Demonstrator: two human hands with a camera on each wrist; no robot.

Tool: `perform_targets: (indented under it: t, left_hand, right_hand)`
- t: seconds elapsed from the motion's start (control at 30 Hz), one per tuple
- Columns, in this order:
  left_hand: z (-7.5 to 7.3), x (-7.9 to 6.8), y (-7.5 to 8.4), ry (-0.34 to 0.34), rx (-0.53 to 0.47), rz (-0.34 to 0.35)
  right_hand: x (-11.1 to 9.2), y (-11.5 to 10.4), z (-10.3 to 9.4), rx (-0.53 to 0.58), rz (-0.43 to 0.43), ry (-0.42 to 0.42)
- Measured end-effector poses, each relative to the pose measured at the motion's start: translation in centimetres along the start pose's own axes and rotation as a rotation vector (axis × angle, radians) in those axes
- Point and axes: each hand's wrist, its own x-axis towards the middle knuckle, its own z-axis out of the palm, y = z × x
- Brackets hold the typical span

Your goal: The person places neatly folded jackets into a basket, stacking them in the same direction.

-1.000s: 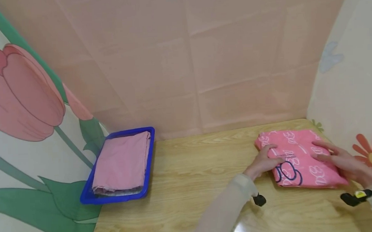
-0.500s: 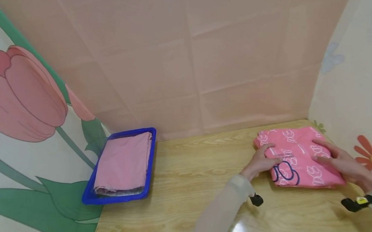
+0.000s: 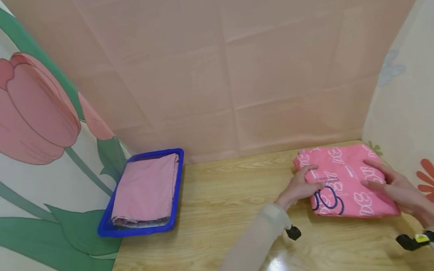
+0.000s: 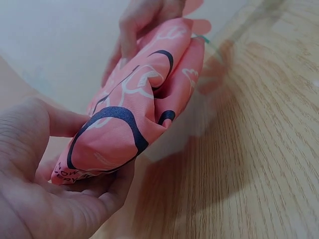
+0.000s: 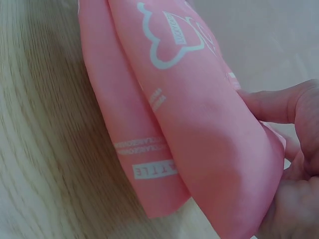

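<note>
A folded pink cloth (image 3: 341,203) with white and navy printing is held between both hands at the right side of the table, close over the wood. My left hand (image 3: 300,187) grips its left edge; in the left wrist view the thumb (image 4: 67,123) lies on top and the other fingers curl underneath. On the opposite edge, my right hand (image 3: 397,189) holds it, thumb over the upper face and fingers tucked below, as the right wrist view shows. Loose folded layers of the cloth (image 5: 214,139) show along its near side.
A blue basket (image 3: 178,185) with a folded paler pink cloth (image 3: 146,189) in it stands at the table's left back. Behind the wooden table (image 3: 220,200) hangs a pinkish-beige sheet (image 3: 185,80). Walls with painted flowers close in both sides.
Both hands have shifted a little to the left and slightly up with the folded pink cloth between them. The view has drifted slightly; the basket stays in place on the table.
</note>
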Motion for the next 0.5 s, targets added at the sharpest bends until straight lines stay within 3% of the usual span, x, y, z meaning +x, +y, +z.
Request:
perform_targets:
  t: [0.33, 0.5]
  left_hand:
    - [-1.7, -0.9, 0.7, 0.035, 0.024, -0.016]
    - [-2.2, -1.3, 1.1, 0.055, 0.019, -0.038]
  right_hand:
    - [-0.1, -1.9, 1.1, 0.043, -0.064, 0.027]
    - [-0.3, -3.0, 1.7, -0.013, -0.056, 0.02]
